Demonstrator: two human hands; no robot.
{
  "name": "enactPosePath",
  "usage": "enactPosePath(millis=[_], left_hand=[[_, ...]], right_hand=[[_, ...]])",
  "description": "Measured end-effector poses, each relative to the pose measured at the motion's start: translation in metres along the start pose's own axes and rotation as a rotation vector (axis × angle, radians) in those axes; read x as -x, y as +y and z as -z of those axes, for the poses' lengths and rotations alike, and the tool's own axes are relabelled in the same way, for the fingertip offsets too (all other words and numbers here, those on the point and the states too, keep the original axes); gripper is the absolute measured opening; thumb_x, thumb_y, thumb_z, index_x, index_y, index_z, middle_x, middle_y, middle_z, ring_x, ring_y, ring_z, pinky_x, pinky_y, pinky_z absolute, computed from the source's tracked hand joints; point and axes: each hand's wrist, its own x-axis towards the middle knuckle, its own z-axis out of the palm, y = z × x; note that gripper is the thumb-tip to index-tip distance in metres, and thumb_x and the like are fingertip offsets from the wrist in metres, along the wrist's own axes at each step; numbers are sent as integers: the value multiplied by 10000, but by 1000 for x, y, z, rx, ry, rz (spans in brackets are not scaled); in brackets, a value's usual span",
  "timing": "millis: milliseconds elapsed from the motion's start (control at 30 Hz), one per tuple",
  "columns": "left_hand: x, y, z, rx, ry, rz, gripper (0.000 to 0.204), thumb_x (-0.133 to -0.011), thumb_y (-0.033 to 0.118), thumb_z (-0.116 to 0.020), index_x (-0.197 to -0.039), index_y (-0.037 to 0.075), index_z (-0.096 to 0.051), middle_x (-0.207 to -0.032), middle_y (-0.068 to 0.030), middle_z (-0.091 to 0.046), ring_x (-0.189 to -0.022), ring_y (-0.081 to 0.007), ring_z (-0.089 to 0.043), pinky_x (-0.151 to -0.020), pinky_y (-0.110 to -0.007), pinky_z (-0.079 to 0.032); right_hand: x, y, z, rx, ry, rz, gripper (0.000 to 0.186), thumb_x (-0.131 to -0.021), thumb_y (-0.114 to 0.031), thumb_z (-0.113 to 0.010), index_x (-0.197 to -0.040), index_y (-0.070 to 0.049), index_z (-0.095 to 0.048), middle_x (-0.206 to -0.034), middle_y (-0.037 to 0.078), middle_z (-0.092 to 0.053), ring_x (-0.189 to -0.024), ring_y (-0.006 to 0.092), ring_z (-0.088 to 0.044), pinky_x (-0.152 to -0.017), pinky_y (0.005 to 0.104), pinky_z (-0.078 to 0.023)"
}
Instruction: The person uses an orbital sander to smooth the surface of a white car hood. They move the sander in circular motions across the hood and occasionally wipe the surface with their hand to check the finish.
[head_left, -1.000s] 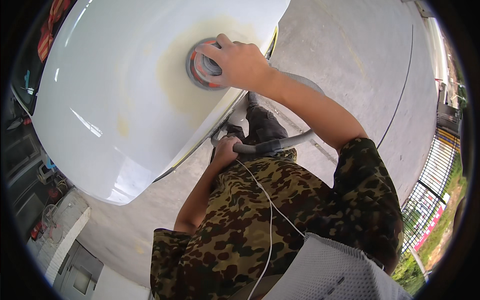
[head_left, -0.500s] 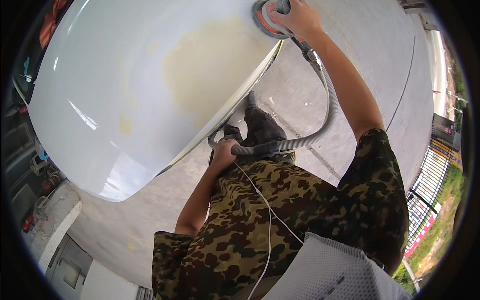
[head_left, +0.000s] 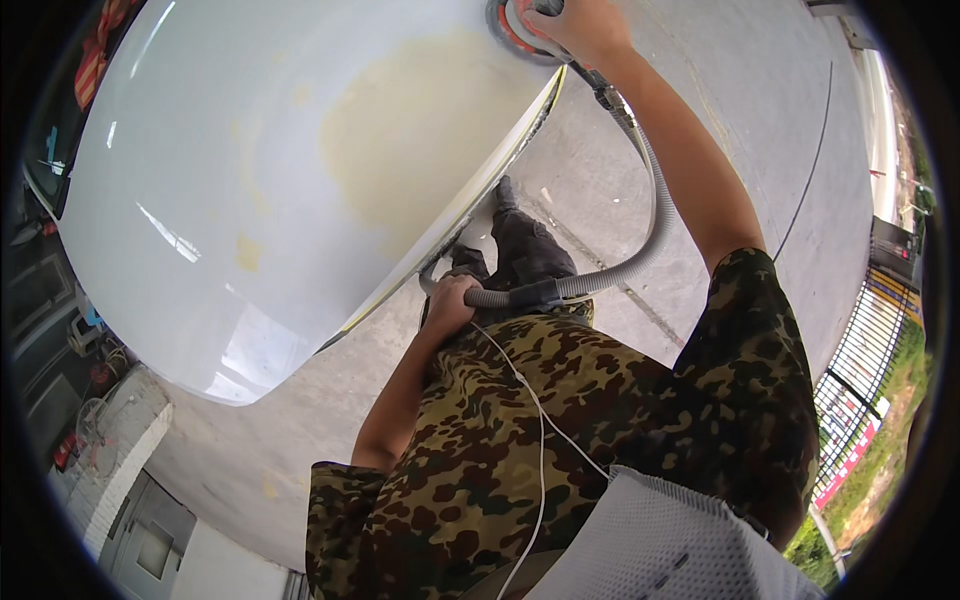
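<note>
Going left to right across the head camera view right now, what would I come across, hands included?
Striped cloth → small yellow spot → left hand → sander → right hand → fence.

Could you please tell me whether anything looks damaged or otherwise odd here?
The white panel has a large, blotchy yellowish patch near its edge and a smaller yellowish spot to the left; both stand out against the surrounding white surface. Whether this is damage, I cannot tell.
</note>
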Motion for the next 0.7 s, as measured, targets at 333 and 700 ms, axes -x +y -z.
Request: enactPosePath(millis=[333, 700], left_hand=[[4, 2, 2, 33, 25, 34, 170, -824, 115, -703, -987, 103, -749, -1011, -126, -761, -1074, -380, -674, -1004, -490, -492], [-4, -1, -1, 43, 41, -24, 219, -774, 124, -733, -992, 104, -749, -1003, -128, -756, -1069, -377, -679, -1008, -495, -486]], right_hand=[[-31, 21, 4, 0, -8, -94, 767, -841, -548, -801, -1457, -129, -616, -1278, 284, -697, -1109, 468, -734, -958, 537, -601], [72, -55, -8, -51, -172, 274, 733, -814, -439, -851, -1435, -128, -619, -1239, 268, -705, -1098, 465, -727, -943, 536, -593]])
